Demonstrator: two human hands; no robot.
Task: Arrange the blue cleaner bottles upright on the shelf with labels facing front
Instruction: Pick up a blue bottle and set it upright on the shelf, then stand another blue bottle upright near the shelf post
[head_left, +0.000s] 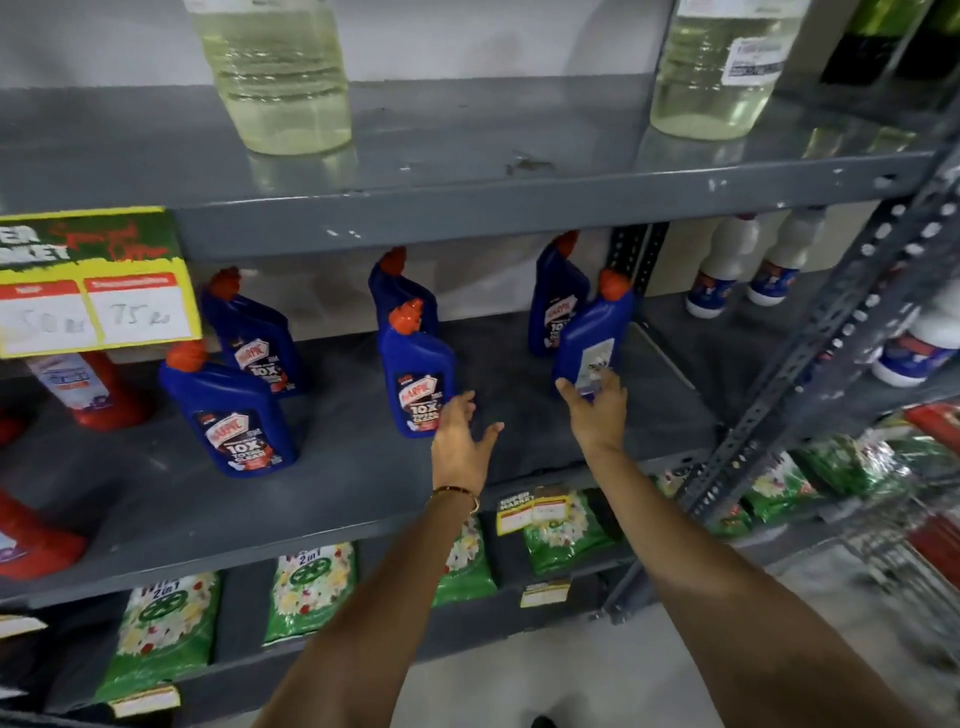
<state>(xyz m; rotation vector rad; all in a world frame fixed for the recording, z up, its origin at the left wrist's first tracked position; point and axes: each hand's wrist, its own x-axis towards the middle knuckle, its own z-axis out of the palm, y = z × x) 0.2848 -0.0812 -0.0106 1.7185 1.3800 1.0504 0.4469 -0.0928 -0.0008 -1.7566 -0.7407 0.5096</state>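
Note:
Several blue cleaner bottles with red caps stand upright on the grey middle shelf (337, 493). The front-left bottle (228, 410), the one behind it (254, 338), the centre-front bottle (415, 374) and the back-right bottle (558, 301) show their front labels. Another bottle (400, 291) stands behind the centre one, its label hidden. My right hand (597, 410) grips the lower part of the rightmost bottle (592, 332), which shows its back label. My left hand (462, 441) is open, fingertips at the centre-front bottle's lower right side.
Red bottles (93, 389) stand at the shelf's left under a yellow price sign (93, 280). Clear jugs (280, 78) sit on the shelf above, white bottles (727, 270) to the right, green packets (156, 634) below. A perforated steel upright (810, 364) borders the right side.

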